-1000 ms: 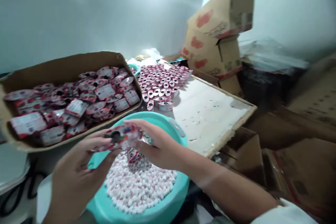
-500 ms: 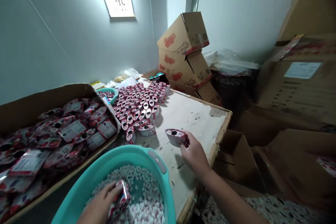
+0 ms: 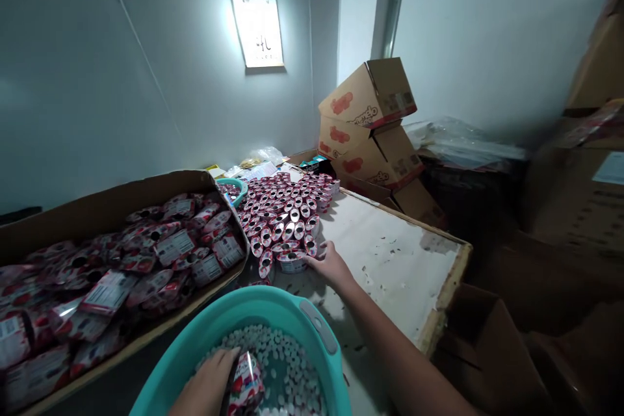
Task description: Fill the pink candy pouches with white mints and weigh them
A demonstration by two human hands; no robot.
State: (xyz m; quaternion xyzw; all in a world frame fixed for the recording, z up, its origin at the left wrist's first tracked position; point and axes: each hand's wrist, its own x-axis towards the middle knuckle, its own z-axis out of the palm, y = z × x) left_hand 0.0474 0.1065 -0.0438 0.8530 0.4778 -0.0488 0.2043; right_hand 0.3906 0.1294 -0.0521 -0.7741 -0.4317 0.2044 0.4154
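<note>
My left hand (image 3: 209, 380) is in the turquoise basin (image 3: 219, 309), closed around a shiny red-and-white packet (image 3: 246, 382). Small white pellets (image 3: 287, 344) lie loose in the basin around it. On the table, my right hand (image 3: 334, 268) is open at the near right edge of a crowd of upright oval packets (image 3: 280, 208). Its thumb and fingers are apart, beside an upright packet (image 3: 311, 245) and the front packet (image 3: 292, 261). Each standing packet shows a dark opening on top. Whether the fingertips touch them is hard to tell.
A cardboard box (image 3: 117, 192) full of flattened packets stands to the left. A smaller turquoise basin (image 3: 234, 190) is behind. Stacked cartons (image 3: 370, 123) lean at the back corner. The wooden table's edge (image 3: 446, 302) runs along the right, with open boxes (image 3: 480, 331) beyond it.
My right hand moved left and forward with a packet and let it go among the standing ones. My left hand still holds its packet in the basin. The view has shifted.
</note>
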